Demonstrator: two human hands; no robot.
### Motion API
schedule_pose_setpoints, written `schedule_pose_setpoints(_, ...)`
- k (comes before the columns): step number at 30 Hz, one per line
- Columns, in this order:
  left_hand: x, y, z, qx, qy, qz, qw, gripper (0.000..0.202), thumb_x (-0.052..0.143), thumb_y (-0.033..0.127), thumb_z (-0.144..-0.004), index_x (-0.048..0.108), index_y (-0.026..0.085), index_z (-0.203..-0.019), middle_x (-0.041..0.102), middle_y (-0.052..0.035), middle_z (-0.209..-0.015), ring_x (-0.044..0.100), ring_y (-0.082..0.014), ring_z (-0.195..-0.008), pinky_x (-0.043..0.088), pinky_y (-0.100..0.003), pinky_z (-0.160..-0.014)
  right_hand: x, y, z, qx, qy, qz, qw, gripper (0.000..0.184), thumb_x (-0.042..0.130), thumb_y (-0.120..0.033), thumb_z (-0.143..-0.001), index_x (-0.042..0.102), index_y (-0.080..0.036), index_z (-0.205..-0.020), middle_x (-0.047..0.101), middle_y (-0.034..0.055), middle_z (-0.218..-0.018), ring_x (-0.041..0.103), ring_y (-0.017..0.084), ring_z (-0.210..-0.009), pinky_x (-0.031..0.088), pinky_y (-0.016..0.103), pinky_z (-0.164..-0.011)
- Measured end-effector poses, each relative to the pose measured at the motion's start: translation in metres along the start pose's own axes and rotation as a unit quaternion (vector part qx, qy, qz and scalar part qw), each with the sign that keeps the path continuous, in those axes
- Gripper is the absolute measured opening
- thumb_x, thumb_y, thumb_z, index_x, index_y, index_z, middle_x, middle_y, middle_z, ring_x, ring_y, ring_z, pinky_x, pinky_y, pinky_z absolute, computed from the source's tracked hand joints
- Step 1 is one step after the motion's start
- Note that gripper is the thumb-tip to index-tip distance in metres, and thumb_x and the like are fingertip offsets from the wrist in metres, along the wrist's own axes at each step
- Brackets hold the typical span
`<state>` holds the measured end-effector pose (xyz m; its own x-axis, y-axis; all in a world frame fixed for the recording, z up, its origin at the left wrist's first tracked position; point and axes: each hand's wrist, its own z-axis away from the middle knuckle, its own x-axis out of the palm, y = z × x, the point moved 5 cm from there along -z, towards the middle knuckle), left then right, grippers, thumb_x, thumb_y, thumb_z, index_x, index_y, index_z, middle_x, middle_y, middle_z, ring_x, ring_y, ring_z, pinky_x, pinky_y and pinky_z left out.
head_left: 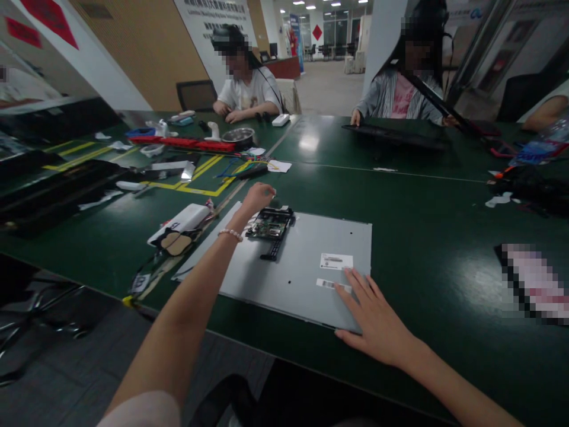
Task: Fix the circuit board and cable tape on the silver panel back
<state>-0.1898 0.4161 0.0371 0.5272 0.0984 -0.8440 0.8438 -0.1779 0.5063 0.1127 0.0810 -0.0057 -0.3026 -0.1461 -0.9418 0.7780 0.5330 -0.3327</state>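
Observation:
A grey metal panel (pixel 293 267) lies flat on the dark green table (pixel 422 225), with a small green circuit board (pixel 270 224) and a black ribbon connector (pixel 272 249) near its far left corner. My left hand (pixel 258 196), a bead bracelet on its wrist, reaches past that corner with fingers curled closed just beyond the board; what they pinch is too small to tell. My right hand (pixel 373 317) lies flat and open on the panel's near right corner, fingertips beside two white labels (pixel 336 261).
A white device and a tan pouch (pixel 180 228) lie left of the panel. Further back are a red strip (pixel 186 143), a metal bowl (pixel 238 137), cables and yellow tape lines. Two people sit at the far side; one holds a black panel (pixel 395 135).

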Motion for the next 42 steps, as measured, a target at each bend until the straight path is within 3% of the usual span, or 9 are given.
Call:
schedule_pose_setpoints(3, 0.004, 0.02, 0.03, 0.135, -0.071, -0.052, 0.987, 0.028, 0.052, 0.029, -0.08, 0.073, 0.02, -0.096, 0.07, -0.0087, -0.107, 0.062, -0.0235, -0.106, 0.044, -0.035, -0.1, 0.001, 0.0, 0.001, 0.001, 0.004, 0.001, 1.0, 0.076, 0.053, -0.055, -0.09, 0.03, -0.02, -0.153, 0.006, 0.0162, -0.164, 0.006, 0.033, -0.15, 0.016, 0.055, -0.119)
schedule_pose_setpoints(5, 0.009, 0.027, 0.055, 0.187, -0.113, -0.073, 0.973, 0.034, 0.049, 0.032, -0.085, 0.071, 0.021, -0.108, 0.069, -0.0088, -0.113, 0.061, -0.023, -0.11, 0.044, -0.036, -0.101, 0.001, 0.001, 0.001, 0.001, 0.006, 0.002, 1.0, 0.075, 0.053, -0.054, -0.09, 0.031, -0.019, -0.153, 0.007, 0.0167, -0.164, 0.006, 0.033, -0.15, 0.016, 0.055, -0.119)
schedule_pose_setpoints(11, 0.017, 0.028, 0.105, 0.184, -0.151, -0.106, 0.965, 0.049, 0.037, 0.038, -0.095, 0.052, 0.023, -0.139, 0.052, -0.0078, -0.145, 0.047, -0.0203, -0.134, 0.033, -0.037, -0.114, 0.001, 0.0, 0.001, -0.003, 0.003, 0.003, 1.0, 0.074, 0.052, -0.054, -0.09, 0.032, -0.018, -0.152, 0.007, 0.0173, -0.164, 0.005, 0.032, -0.15, 0.015, 0.055, -0.119)
schedule_pose_setpoints(14, 0.018, 0.026, 0.113, 0.188, -0.148, -0.134, 0.962, 0.052, 0.032, 0.04, -0.097, 0.049, 0.02, -0.142, 0.047, -0.009, -0.149, 0.04, -0.0207, -0.139, 0.028, -0.039, -0.116, 0.001, 0.0, 0.001, -0.003, 0.004, 0.007, 1.0, 0.074, 0.052, -0.054, -0.09, 0.032, -0.018, -0.152, 0.009, 0.018, -0.163, 0.005, 0.032, -0.15, 0.016, 0.055, -0.119)
schedule_pose_setpoints(22, 0.017, 0.028, 0.121, 0.192, -0.136, -0.167, 0.957, 0.054, 0.029, 0.039, -0.099, 0.047, 0.016, -0.144, 0.051, -0.0113, -0.145, 0.049, -0.0251, -0.132, 0.035, -0.04, -0.11, 0.001, -0.001, 0.002, -0.002, 0.01, 0.011, 1.0, 0.074, 0.054, -0.052, -0.089, 0.033, -0.019, -0.151, 0.009, 0.0171, -0.164, 0.008, 0.032, -0.15, 0.016, 0.055, -0.119)
schedule_pose_setpoints(28, 0.021, 0.033, 0.128, 0.194, -0.103, -0.201, 0.955, 0.056, 0.022, 0.038, -0.101, 0.055, 0.01, -0.137, 0.056, -0.0132, -0.14, 0.05, -0.0253, -0.13, 0.031, -0.04, -0.113, 0.001, -0.001, 0.003, -0.002, 0.014, 0.011, 1.0, 0.074, 0.051, -0.054, -0.09, 0.03, -0.02, -0.153, 0.01, 0.0159, -0.164, 0.01, 0.032, -0.15, 0.018, 0.054, -0.119)
schedule_pose_setpoints(34, 0.017, 0.034, 0.13, 0.194, -0.086, -0.201, 0.956, 0.052, 0.025, 0.038, -0.101, 0.057, 0.014, -0.135, 0.059, -0.0099, -0.137, 0.053, -0.0232, -0.127, 0.034, -0.039, -0.111, 0.003, 0.0, 0.005, -0.002, 0.019, -0.001, 1.0, 0.075, 0.052, -0.055, -0.09, 0.031, -0.02, -0.152, 0.009, 0.0136, -0.164, 0.01, 0.033, -0.149, 0.017, 0.054, -0.119)
schedule_pose_setpoints(42, 0.006, 0.034, 0.151, 0.211, -0.11, -0.182, 0.954, 0.048, 0.028, 0.035, -0.101, 0.054, 0.018, -0.137, 0.057, -0.0076, -0.14, 0.052, -0.0227, -0.129, 0.034, -0.04, -0.112, 0.004, 0.0, 0.007, -0.004, 0.022, -0.012, 1.0, 0.075, 0.051, -0.057, -0.09, 0.032, -0.019, -0.152, 0.01, 0.0151, -0.164, 0.009, 0.032, -0.15, 0.016, 0.054, -0.12)
